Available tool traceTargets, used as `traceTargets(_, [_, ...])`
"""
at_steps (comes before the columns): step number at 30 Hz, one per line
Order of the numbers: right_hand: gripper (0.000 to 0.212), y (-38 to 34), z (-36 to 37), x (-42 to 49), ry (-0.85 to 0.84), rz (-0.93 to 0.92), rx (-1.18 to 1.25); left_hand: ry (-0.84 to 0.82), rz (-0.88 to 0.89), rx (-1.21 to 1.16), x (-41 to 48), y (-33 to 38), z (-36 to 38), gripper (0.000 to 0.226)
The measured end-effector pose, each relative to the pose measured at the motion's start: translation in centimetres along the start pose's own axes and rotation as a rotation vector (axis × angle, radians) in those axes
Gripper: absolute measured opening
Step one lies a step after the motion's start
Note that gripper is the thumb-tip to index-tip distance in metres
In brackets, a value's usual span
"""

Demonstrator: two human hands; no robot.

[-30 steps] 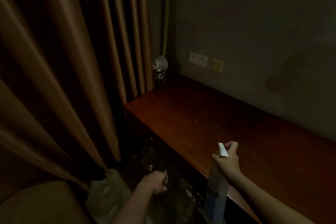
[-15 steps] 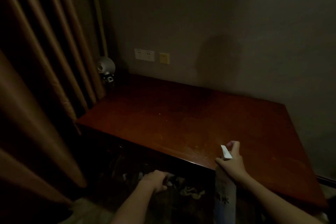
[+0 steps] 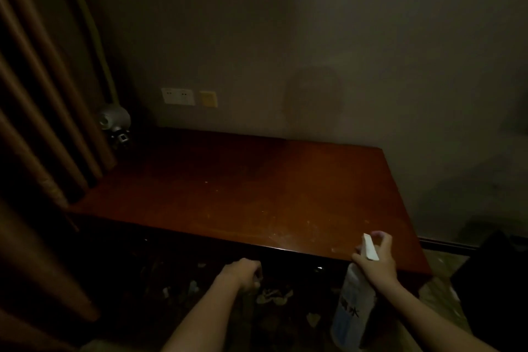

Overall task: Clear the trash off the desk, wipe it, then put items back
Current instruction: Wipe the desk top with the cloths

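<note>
The reddish-brown wooden desk (image 3: 257,194) fills the middle of the head view, its top bare except for pale specks near the front edge. My right hand (image 3: 377,263) grips the neck of a translucent spray bottle (image 3: 353,311), whose white nozzle points over the desk's front right edge. My left hand (image 3: 243,273) hangs below the front edge with fingers curled; a small pale scrap (image 3: 257,284) shows at its fingertips. Crumpled pale trash (image 3: 274,296) lies on the dark floor under the desk.
A round silver device (image 3: 114,123) stands at the desk's back left corner beside brown curtains (image 3: 43,123). Wall sockets (image 3: 178,96) sit above the desk. A dark bulky object (image 3: 497,280) and a pale bag (image 3: 440,294) are on the floor at right.
My view has swung right, from the curtain and the desk's left end to the whole desk. Both hands keep their grips; the bottle now sits by the front right edge.
</note>
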State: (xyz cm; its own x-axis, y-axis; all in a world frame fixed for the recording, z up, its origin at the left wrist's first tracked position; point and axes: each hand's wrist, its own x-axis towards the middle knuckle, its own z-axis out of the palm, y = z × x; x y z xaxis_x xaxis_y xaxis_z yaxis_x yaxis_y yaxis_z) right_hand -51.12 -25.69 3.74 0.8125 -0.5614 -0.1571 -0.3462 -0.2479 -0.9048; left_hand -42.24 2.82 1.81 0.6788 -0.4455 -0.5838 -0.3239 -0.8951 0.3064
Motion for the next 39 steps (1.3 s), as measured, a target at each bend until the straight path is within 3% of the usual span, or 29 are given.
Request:
traceTargets(8, [0.048,2.7,-9.8,-1.4,-0.001,0.025,-0.086,-0.014,0.055,0.043,-1.2,11.3,4.4,0.04])
traceTargets(12, [0.047,3.6,-12.6,-2.2,-0.112,-0.032,-0.138,0.024,0.049,0.073,-2.0,16.4,6.2,0.038])
traceTargets(18, [0.065,6.6,-17.1,-3.5,-0.254,-0.06,-0.019,0.071,0.012,0.114,-2.8,21.1,8.3,0.033])
traceTargets(28, [0.061,9.5,-24.8,-4.1,-0.08,-0.083,0.087,0.197,0.084,0.216,-1.3,29.7,9.1,0.032])
traceTargets(39, [0.065,16.7,-36.6,-0.7,0.177,0.028,0.072,0.071,0.269,0.31,8.1,45.0,11.5,0.032])
